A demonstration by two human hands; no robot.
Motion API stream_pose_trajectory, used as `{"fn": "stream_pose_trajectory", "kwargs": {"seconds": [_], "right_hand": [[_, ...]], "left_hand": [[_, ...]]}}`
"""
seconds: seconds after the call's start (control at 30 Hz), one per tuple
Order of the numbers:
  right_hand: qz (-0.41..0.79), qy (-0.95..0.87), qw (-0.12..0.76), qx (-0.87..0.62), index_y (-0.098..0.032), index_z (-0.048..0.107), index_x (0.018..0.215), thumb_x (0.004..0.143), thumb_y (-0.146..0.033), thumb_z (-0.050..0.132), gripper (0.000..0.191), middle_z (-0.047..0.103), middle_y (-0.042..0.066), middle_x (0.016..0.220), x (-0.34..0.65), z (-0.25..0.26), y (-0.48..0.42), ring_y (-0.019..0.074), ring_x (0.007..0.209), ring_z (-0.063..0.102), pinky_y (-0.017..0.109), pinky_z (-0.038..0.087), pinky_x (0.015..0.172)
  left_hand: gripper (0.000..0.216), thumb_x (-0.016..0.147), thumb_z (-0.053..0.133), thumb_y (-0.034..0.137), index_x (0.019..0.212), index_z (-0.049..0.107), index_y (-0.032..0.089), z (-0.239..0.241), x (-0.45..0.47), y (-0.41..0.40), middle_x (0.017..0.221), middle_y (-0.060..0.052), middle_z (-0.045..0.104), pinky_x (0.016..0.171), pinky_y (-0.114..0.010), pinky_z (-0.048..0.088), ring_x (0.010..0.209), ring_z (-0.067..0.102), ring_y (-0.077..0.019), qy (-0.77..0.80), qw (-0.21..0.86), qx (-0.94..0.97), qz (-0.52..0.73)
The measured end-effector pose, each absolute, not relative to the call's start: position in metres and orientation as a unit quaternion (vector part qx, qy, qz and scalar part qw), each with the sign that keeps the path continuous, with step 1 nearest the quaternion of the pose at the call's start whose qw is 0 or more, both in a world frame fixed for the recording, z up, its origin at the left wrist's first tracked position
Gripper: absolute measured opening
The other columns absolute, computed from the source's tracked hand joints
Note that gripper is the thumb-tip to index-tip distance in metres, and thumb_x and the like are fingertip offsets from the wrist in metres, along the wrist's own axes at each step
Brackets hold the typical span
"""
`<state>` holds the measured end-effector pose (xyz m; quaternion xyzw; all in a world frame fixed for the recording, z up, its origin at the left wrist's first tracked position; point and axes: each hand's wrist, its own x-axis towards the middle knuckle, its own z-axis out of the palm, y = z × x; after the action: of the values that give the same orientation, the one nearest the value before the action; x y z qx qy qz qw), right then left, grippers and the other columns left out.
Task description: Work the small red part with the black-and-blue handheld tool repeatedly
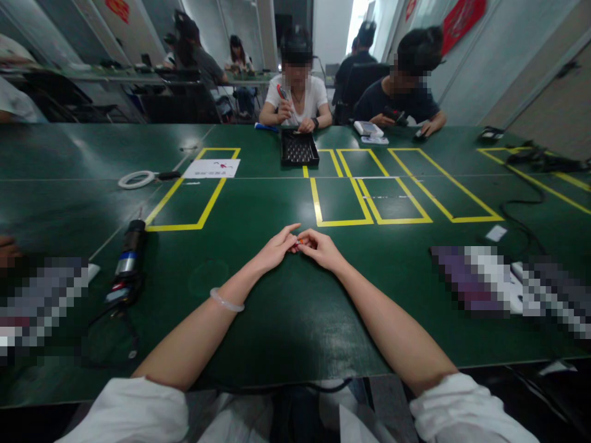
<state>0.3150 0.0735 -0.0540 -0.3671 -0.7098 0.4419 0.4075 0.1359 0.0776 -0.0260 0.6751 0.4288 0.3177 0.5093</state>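
Over the green table [258,203], my left hand [278,246] and my right hand [322,249] meet at the fingertips. Between them is a small red and orange piece [299,243], mostly hidden by the fingers, so its kind cannot be made out. My right hand pinches it with thumb and fingers. The left fingers curl under and against the same piece, while the left index finger points forward. A pale translucent bangle [226,301] circles my left wrist.
An electric screwdriver [127,261] with a cord lies to the left. Yellow tape outlines [344,223] mark the table; a printed sheet [212,168] and cable coil [136,179] lie beyond. A black tray [300,147] stands before a person opposite. Pixelated items [484,280] lie right.
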Motion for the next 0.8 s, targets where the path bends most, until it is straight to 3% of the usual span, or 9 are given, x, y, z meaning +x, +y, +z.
{"fn": "stream_pose_trajectory", "kwargs": {"seconds": [0.27, 0.57, 0.8], "right_hand": [[0.429, -0.699, 0.431, -0.375, -0.018, 0.06, 0.1, 0.083, -0.033, 0.06, 0.022, 0.065, 0.001, 0.082, 0.3158, -0.0552, 0.0718, 0.0103, 0.065, 0.055, 0.023, 0.045, 0.062], [0.441, -0.687, 0.429, -0.387, -0.018, 0.058, 0.102, 0.083, -0.039, 0.062, 0.028, 0.059, -0.002, 0.074, 0.3147, -0.0507, 0.0697, 0.0101, 0.062, 0.054, 0.023, 0.044, 0.061], [0.439, -0.685, 0.436, -0.385, -0.018, 0.059, 0.089, 0.083, -0.039, 0.062, 0.023, 0.059, -0.001, 0.076, 0.315, -0.051, 0.0716, 0.0098, 0.061, 0.052, 0.024, 0.042, 0.059]], "left_hand": [[0.034, 0.086, 0.051, 0.045, 0.095, 0.059, 0.013, -0.0301, 0.1278, 0.0759, 0.08, -0.004, 0.063, 0.076, -0.03, 0.047, 0.075, 0.058, -0.0143, 0.451, 0.501, 0.657, 0.338], [0.031, 0.079, 0.063, 0.04, 0.094, 0.057, 0.014, -0.0279, 0.1272, 0.0717, 0.085, -0.003, 0.062, 0.08, -0.032, 0.047, 0.078, 0.059, -0.0141, 0.432, 0.507, 0.664, 0.34], [0.032, 0.076, 0.067, 0.038, 0.096, 0.055, 0.015, -0.0278, 0.1277, 0.0705, 0.089, -0.003, 0.062, 0.082, -0.031, 0.047, 0.082, 0.06, -0.0146, 0.424, 0.514, 0.657, 0.353]]}}
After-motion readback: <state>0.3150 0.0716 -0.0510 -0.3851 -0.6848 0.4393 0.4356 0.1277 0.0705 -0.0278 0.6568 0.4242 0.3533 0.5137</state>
